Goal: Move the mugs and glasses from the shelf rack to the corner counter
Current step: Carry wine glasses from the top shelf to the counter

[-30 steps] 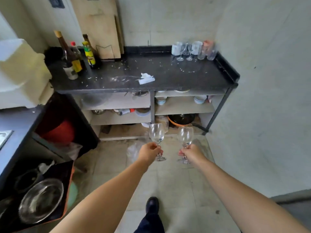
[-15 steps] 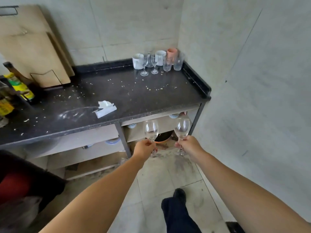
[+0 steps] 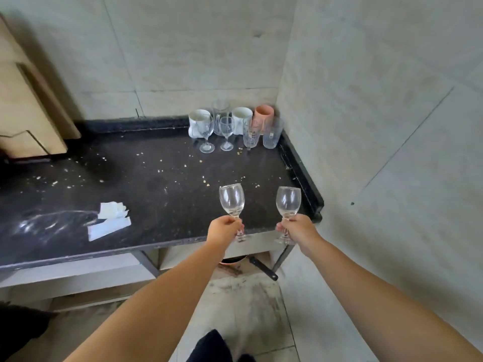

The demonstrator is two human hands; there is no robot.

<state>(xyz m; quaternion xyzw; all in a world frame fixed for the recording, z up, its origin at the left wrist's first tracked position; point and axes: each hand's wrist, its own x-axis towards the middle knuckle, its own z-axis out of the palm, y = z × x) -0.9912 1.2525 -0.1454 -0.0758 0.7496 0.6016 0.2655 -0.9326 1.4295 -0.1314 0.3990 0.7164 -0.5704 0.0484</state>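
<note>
My left hand [image 3: 224, 229] grips the stem of a clear wine glass [image 3: 231, 201], held upright above the front edge of the black counter [image 3: 162, 184]. A second wine glass [image 3: 288, 201] stands upright in my right hand [image 3: 295, 228], near the counter's front right corner. In the far right corner stand two white mugs [image 3: 199, 123], a pink cup [image 3: 264, 116], two small wine glasses [image 3: 206, 134] and several clear tumblers [image 3: 271, 133].
Crumbs are scattered over the counter and crumpled white paper [image 3: 109, 222] lies at its front left. Wooden boards [image 3: 23, 100] lean on the left wall. A raised lip [image 3: 300, 168] edges the counter's right side. Shelves sit under the counter; a pan handle [image 3: 262, 267] pokes out.
I have stepped closer to the counter. Both hands have risen with their wine glasses from below the counter's front edge to above its top surface.
</note>
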